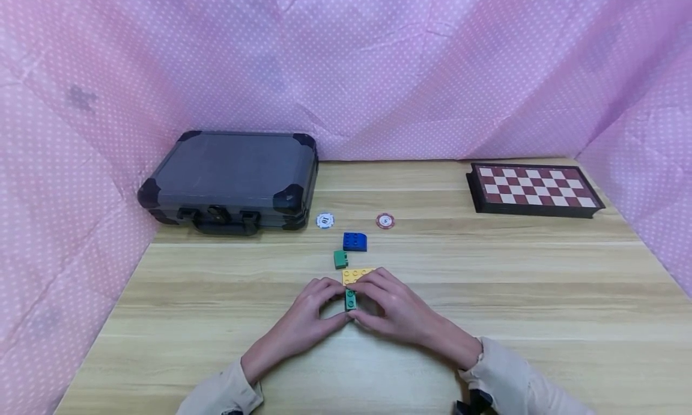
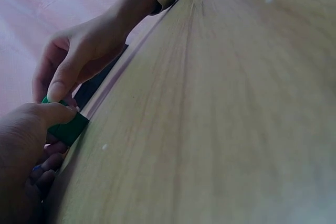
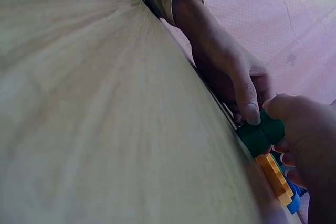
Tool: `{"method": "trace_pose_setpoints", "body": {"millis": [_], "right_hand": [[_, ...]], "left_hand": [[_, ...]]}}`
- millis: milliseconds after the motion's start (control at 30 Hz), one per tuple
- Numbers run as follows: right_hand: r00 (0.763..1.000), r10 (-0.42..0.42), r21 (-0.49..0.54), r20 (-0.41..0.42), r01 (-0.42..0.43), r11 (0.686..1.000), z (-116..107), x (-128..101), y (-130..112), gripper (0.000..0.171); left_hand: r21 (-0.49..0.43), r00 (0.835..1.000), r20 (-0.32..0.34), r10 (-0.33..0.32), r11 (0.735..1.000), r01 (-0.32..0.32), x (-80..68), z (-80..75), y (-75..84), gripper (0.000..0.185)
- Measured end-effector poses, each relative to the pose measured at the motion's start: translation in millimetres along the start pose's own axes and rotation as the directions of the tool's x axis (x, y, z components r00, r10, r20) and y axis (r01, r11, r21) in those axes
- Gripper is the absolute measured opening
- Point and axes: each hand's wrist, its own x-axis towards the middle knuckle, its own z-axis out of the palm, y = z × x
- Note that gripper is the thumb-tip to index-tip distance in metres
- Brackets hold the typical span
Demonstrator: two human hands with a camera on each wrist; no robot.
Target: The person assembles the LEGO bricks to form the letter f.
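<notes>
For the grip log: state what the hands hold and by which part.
Both the left hand and right hand pinch the green brick by its opposite ends.

Green brick [image 1: 350,299] mostly covered by fingers [image 1: 330,286] of both hands; yellow brick [image 1: 354,275] near edge hidden under right hand [image 1: 397,313]; chip [image 1: 325,220] markings too small to read; forearms cut by lower frame edge.
</notes>
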Motion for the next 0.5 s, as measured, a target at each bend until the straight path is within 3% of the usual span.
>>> {"method": "trace_pose_setpoints", "body": {"millis": [500], "right_hand": [[0.999,0.037,0.006,-0.022,-0.037,0.999,-7.9,-2.3,5.2,0.041]], "left_hand": [[-0.037,0.999,0.008,-0.04,0.998,0.041,0.1,-0.1,0.9,0.038]]}}
